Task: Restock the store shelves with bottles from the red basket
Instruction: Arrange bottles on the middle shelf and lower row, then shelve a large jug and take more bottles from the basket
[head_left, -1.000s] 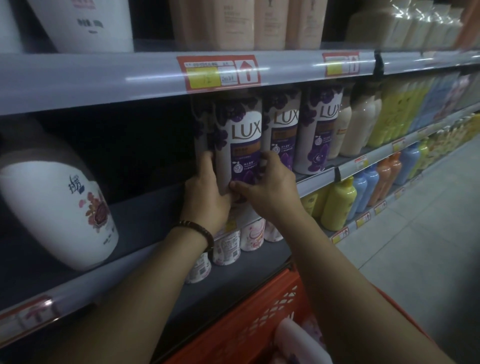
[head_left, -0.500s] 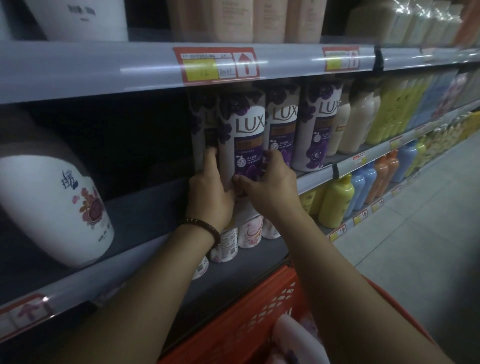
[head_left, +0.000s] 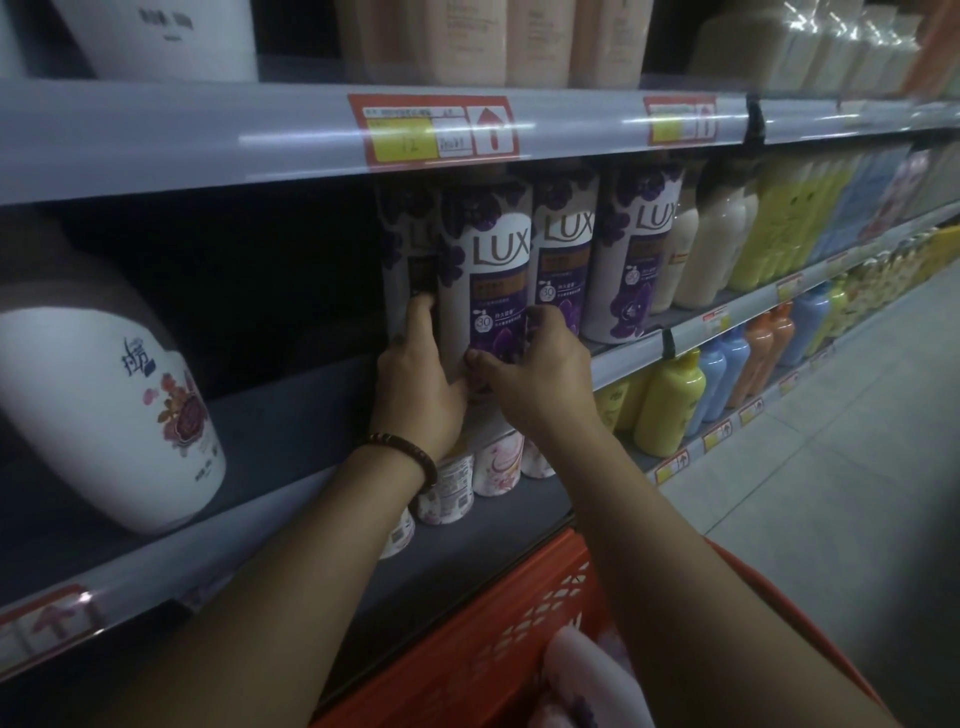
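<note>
Here both hands (head_left: 415, 387) (head_left: 535, 376) clasp a glossy cylindrical Lux bottle (head_left: 488, 275).

Far left of the fingers (head_left: 418, 325), a big white flower-printed jug (head_left: 104, 415); above, a red-and-yellow price tag (head_left: 434, 130); lower right, yellow bottles (head_left: 670, 405) and grey tiled floor (head_left: 831, 493).
</note>
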